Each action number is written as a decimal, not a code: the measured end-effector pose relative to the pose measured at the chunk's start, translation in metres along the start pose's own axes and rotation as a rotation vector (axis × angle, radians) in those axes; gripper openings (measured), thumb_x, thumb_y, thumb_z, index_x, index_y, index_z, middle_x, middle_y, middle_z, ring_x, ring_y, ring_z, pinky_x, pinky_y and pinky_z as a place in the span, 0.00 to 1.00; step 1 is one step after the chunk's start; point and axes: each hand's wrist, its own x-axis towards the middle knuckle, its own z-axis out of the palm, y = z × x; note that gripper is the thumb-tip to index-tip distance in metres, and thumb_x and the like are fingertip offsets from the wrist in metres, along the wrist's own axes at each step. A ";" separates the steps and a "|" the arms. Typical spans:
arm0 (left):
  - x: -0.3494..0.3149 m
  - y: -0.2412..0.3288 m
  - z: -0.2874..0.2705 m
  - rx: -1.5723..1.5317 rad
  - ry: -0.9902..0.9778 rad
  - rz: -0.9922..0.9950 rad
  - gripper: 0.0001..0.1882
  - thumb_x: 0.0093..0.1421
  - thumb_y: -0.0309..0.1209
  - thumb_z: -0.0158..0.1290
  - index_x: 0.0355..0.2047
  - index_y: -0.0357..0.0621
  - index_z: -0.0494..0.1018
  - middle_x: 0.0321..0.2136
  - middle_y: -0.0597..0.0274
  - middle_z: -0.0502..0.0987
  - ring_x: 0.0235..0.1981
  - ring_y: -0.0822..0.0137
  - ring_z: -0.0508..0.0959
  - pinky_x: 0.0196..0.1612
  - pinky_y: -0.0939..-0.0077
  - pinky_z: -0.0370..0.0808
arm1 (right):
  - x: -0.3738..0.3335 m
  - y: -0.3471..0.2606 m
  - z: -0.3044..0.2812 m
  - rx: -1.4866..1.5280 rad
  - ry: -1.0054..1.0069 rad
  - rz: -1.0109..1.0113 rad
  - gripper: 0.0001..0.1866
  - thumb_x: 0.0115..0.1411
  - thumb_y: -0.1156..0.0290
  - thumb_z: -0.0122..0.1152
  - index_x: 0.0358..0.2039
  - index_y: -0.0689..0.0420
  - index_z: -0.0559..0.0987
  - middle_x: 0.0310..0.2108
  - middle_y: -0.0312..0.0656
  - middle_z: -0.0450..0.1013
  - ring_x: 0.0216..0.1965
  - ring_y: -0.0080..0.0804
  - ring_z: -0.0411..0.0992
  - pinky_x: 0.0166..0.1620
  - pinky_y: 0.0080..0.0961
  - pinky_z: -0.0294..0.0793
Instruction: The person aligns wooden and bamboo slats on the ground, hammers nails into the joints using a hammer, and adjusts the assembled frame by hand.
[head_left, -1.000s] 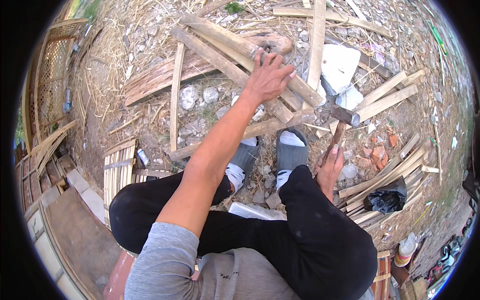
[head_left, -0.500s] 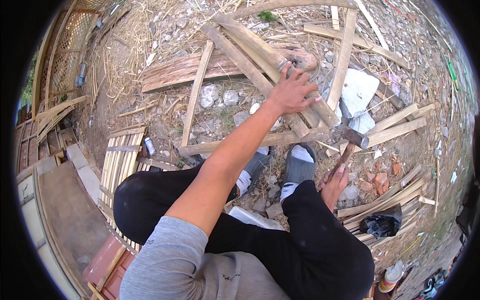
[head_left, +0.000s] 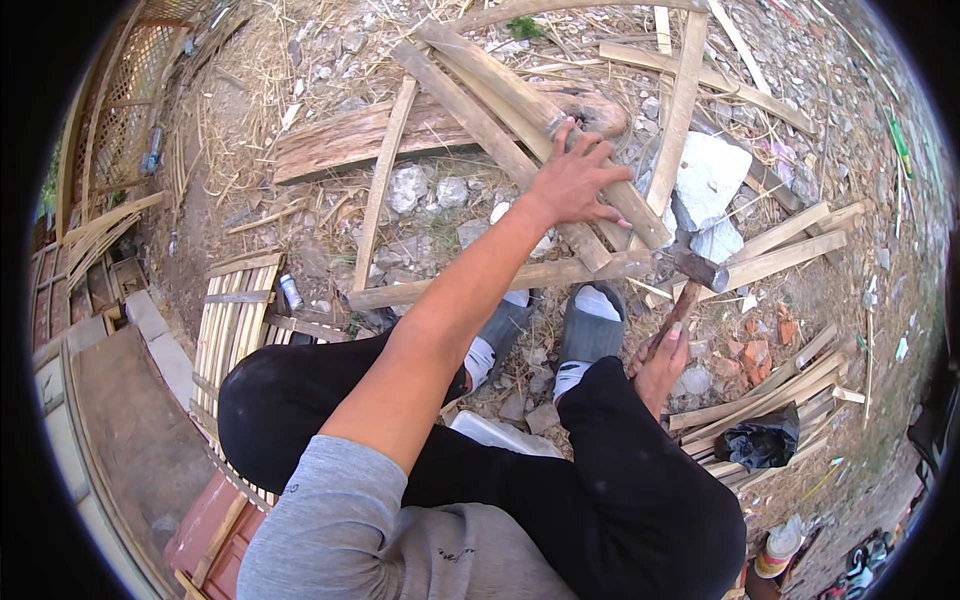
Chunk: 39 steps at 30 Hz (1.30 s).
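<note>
Over a thick wooden batten [head_left: 490,82], my left hand [head_left: 577,183] rests with its fingers spread and bent around it, the thumb on the near side. The batten slants from the upper left towards my feet, beside other slats, and its near end lies close to a horizontal wooden strip [head_left: 430,288]. My right hand [head_left: 660,367] is closed round the wooden handle of a hammer [head_left: 690,290], beside my right knee. The hammer's dark metal head points up and away, near the batten's near end, apart from it.
A weathered plank [head_left: 340,146] lies beyond the slats. White stone blocks [head_left: 712,180] sit to their right. Bundled wood strips [head_left: 810,390] with a black plastic bag [head_left: 760,440] are at the right, near broken red bricks [head_left: 756,358]. A slatted wooden panel [head_left: 235,310] lies at the left.
The view has shifted slightly, moving the scene a little left in the picture. Both hands keep their holds, and the hammer stays at nearly the same place beside my knee.
</note>
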 end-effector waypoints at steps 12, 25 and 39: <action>-0.001 0.001 0.007 0.058 -0.002 0.078 0.31 0.48 0.61 0.61 0.53 0.70 0.75 0.50 0.71 0.71 0.64 0.65 0.61 0.66 0.26 0.33 | -0.002 -0.002 0.002 0.009 0.024 0.018 0.18 0.74 0.51 0.42 0.41 0.55 0.65 0.18 0.33 0.60 0.13 0.18 0.57 0.15 0.17 0.56; 0.003 -0.002 0.006 0.000 -0.067 0.112 0.29 0.52 0.59 0.59 0.55 0.75 0.73 0.49 0.74 0.73 0.63 0.67 0.63 0.66 0.27 0.34 | -0.002 -0.002 0.000 -0.011 0.031 0.060 0.18 0.74 0.51 0.41 0.39 0.54 0.65 0.18 0.33 0.60 0.13 0.18 0.57 0.15 0.18 0.55; 0.001 -0.004 0.005 0.005 -0.072 0.153 0.29 0.54 0.59 0.57 0.57 0.77 0.71 0.53 0.78 0.72 0.65 0.67 0.62 0.67 0.27 0.34 | -0.004 -0.002 0.004 0.029 0.035 0.071 0.20 0.73 0.50 0.41 0.42 0.56 0.65 0.18 0.34 0.59 0.13 0.19 0.57 0.14 0.18 0.56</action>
